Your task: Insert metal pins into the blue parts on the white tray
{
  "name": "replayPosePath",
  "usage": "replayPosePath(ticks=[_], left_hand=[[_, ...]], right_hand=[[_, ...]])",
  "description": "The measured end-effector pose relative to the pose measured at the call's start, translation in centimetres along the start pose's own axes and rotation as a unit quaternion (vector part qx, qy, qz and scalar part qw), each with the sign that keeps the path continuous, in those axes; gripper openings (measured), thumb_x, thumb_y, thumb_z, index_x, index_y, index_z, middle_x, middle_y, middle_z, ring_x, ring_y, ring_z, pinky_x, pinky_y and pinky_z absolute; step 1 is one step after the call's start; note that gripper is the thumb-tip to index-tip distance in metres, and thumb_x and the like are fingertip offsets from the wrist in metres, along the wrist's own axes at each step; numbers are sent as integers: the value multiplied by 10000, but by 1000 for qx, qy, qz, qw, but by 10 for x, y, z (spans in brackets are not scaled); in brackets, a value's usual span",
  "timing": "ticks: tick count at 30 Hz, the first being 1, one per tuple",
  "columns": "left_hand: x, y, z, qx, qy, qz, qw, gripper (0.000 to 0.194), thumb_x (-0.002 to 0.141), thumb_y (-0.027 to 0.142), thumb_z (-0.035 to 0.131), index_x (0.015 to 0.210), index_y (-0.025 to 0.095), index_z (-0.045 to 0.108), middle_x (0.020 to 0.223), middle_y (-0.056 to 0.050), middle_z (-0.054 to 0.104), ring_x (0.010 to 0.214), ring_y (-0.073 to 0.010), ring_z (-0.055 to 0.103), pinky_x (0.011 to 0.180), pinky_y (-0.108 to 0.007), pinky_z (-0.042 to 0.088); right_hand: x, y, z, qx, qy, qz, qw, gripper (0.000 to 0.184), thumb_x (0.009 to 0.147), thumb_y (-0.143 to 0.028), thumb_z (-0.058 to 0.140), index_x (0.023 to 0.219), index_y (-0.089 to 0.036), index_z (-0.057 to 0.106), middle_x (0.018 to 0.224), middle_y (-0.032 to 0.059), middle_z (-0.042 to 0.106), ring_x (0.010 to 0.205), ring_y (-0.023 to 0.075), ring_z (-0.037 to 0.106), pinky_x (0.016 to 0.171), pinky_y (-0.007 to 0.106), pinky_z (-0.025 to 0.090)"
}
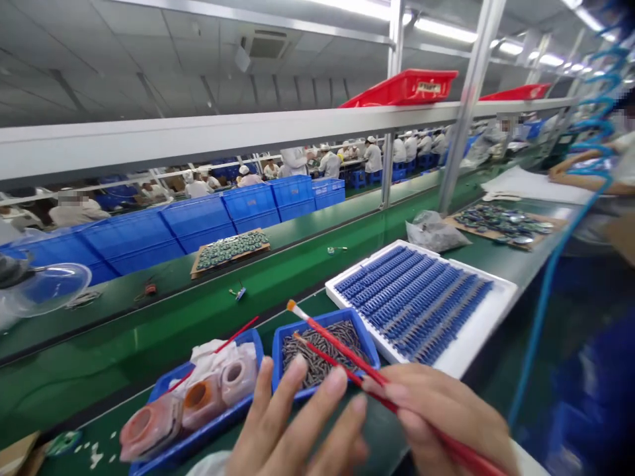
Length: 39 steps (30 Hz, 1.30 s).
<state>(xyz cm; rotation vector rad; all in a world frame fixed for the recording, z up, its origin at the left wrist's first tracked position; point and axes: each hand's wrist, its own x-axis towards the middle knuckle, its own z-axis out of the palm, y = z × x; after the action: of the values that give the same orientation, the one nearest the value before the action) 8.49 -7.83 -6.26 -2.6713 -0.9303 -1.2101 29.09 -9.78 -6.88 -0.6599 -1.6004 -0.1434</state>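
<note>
Red-handled paintbrush [347, 347] pinched in the right hand [441, 416]
Left hand [292, 423] spread open beside a blue plastic tray [322, 318] of dark slender pieces; a white tray [476, 337] of blue rows lies beyond, filled.

Single head-worn cam here, aimed forward and down over the green desk [94, 370]. The left hand [292, 423] and right hand [441, 416] are super close, right along the bottom edge, while the wide shot runs on past the blue crates [198, 221] to the far rows of workers [372, 155].
</note>
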Motion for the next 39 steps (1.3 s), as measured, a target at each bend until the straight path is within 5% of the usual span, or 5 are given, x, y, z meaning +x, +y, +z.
replayPosePath(ticks=[5, 13, 26, 33, 39], left_hand=[[37, 12, 63, 35, 71, 71, 994, 715, 858, 195, 635, 1479, 352, 317, 1619, 4, 148, 1484, -306, -34, 1206, -547, 17], [86, -20, 87, -73, 93, 12, 993, 571, 979, 187, 386, 1500, 371, 241, 1538, -35, 384, 1477, -240, 159, 1202, -513, 68], [91, -69, 40, -77, 43, -218, 972, 480, 979, 449, 344, 1427, 292, 421, 1457, -115, 475, 490, -82, 565, 669, -319, 514], [91, -64, 45, -295, 88, -286, 907, 335, 939, 375, 485, 1244, 281, 588, 1331, -61, 535, 804, -160, 721, 728, -291, 593], [79, -70, 69, -211, 26, -139, 967, 288, 942, 209, 434, 1043, 295, 690, 1063, -52, 569, 1364, -256, 422, 1102, -412, 384]], right_hand=[[9, -18, 17, -40, 53, -44, 997, 213, 1175, -144, 377, 1019, -90, 512, 858, 66, 571, 767, 167, 590, 717, 239, 558], [-15, 27, -17, -21, -20, 111, 993, 162, 1120, -269, 605, 1184, -162, 502, 1048, 43, 530, 915, 188, 560, 823, 296, 529], [-19, 97, 70, -220, -547, 275, 759, 183, 990, -165, 787, 994, -66, 633, 944, 66, 541, 967, 249, 551, 911, 405, 507], [-21, 115, 91, -156, -632, 261, 713, 229, 1013, -218, 784, 1105, -79, 627, 1013, 71, 537, 974, 244, 554, 921, 398, 508], [-27, 115, 92, -119, -614, 295, 722, 112, 1020, -79, 717, 955, -61, 628, 920, 48, 545, 924, 219, 571, 900, 372, 522]])
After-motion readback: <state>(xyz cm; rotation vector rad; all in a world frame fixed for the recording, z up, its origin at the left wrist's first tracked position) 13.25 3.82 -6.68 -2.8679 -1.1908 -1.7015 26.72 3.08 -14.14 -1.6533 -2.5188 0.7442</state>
